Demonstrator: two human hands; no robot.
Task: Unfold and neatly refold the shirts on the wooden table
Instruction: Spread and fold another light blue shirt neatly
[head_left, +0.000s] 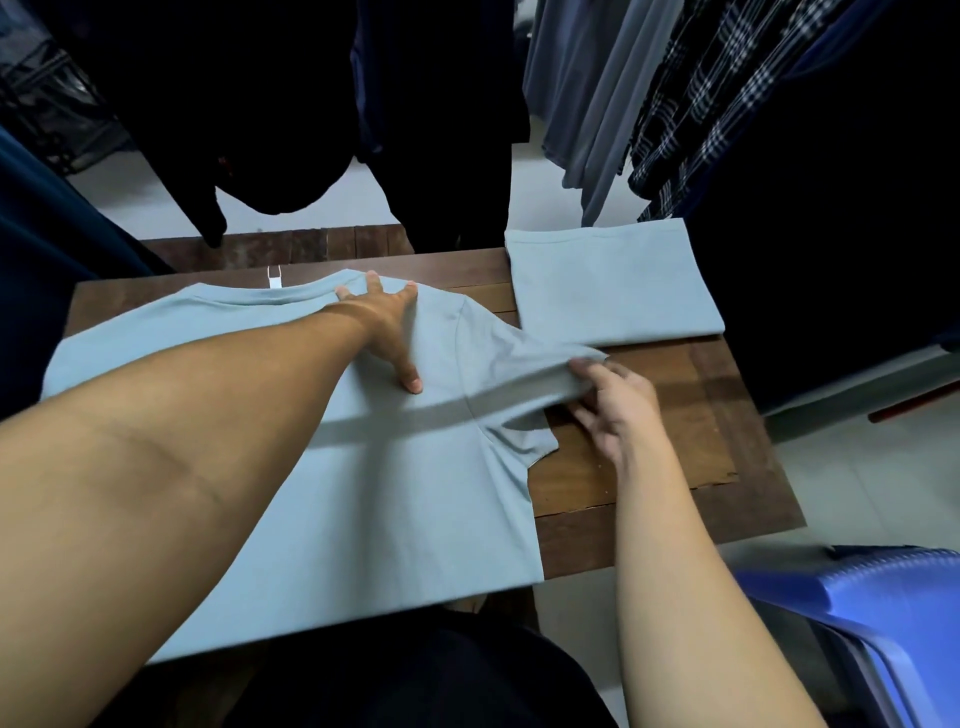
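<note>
Centre and left of the frame: an unfolded pale blue shirt (374, 499), flat on the wooden table (654, 447). Covers the table's left and middle, collar toward the top of the frame, hem hanging over the near edge at the bottom. Shows a small white tag (274, 278) just past the collar.

On the shirt just below the collar, toward the shoulder: the left hand (387, 325), palm down, fingers spread wide and straight, thumb stretched down toward the chest. Presses the cloth flat.

Right of that: the shirt's sleeve (519, 364), raised off the wood and pulled out toward the right of the frame. Held at its hem by the right hand (610, 402), thumb on top, fingers curled beneath the edge.

Upper right of the table: a folded shirt (608, 286) of the same pale blue, a neat rectangle, just beside the lifted sleeve tip.

Top of the frame: dark hanging garments (311, 104), grey ones (587, 104) and a plaid shirt (711, 104). Lower right corner: a blue plastic stool (883, 623) on pale floor tiles (857, 467).
</note>
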